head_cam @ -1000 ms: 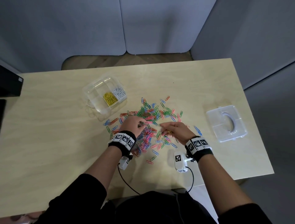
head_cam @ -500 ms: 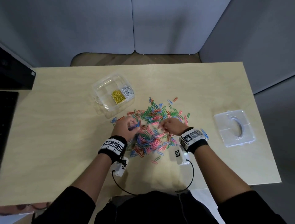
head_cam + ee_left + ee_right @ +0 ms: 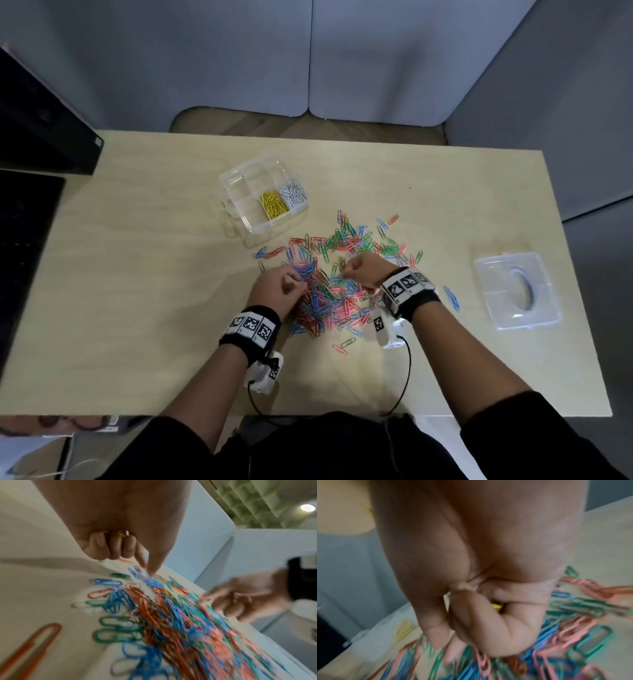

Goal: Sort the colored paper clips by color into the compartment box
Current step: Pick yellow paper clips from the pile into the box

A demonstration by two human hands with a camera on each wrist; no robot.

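Note:
A heap of mixed paper clips (image 3: 337, 277), blue, green, red and pink, lies mid-table. The clear compartment box (image 3: 262, 193) stands behind it to the left, with yellow clips (image 3: 272, 204) and white clips (image 3: 293, 194) in two cells. My left hand (image 3: 279, 286) rests on the heap's left side, its fingers curled round yellow clips (image 3: 122, 533) in the palm, thumb and forefinger touching a blue clip (image 3: 150, 580). My right hand (image 3: 363, 274) is over the heap's right side, fingers curled round a yellow clip (image 3: 497, 606).
The box's clear lid (image 3: 517, 291) lies at the table's right. A black monitor and keyboard (image 3: 30, 192) sit at the left edge. Stray clips (image 3: 451, 297) lie right of my right wrist. Grey partition panels stand behind the table.
Both hands have shifted slightly within the heap, the right one moving up and left. The head view has moved closer.

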